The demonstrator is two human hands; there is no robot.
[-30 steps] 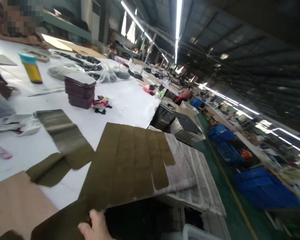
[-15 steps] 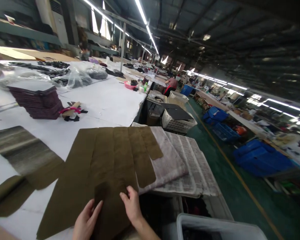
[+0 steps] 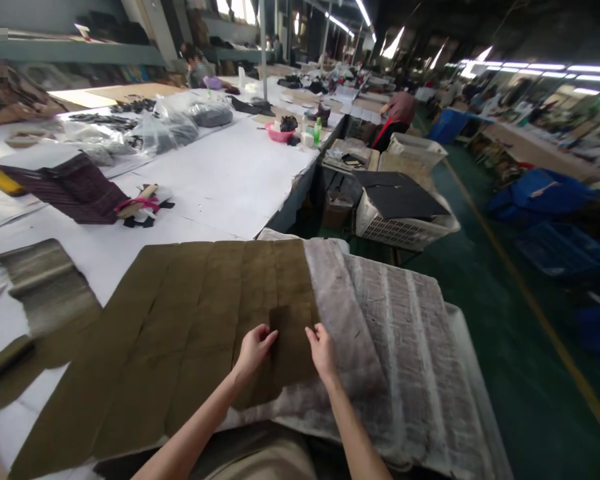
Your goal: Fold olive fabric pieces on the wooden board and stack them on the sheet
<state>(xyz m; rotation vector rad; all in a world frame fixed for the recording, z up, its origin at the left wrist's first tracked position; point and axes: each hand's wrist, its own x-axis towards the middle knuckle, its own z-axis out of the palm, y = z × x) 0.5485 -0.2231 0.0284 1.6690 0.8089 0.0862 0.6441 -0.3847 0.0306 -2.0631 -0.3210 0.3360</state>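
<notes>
Pinched in both my hands is a dark olive fabric piece (image 3: 294, 333), held near its two side edges over the right end of a row of overlapping olive fabric panels (image 3: 200, 287). My left hand (image 3: 254, 350) grips its left edge, thumb against fingers. My right hand (image 3: 322, 347) has the right edge between thumb and fingertips. Under the row lies a greyish-pink cloth (image 3: 347, 307), partly covered by the panels. Further left, a loose olive and grey piece (image 3: 53, 287) rests on the white-covered table (image 3: 220, 180).
A purple fabric stack (image 3: 75, 183) stands at the left, beside small scraps (image 3: 143, 207). Plastic bags (image 3: 175, 123) and a pink bowl (image 3: 280, 133) lie farther back. White crates (image 3: 405, 230) flank the table; blue bins (image 3: 540, 193) line the aisle. Several people are nearby.
Both hands have carried the olive piece forward and to the right, from near the front of the row to its right end. The view has tilted down and shifted.
</notes>
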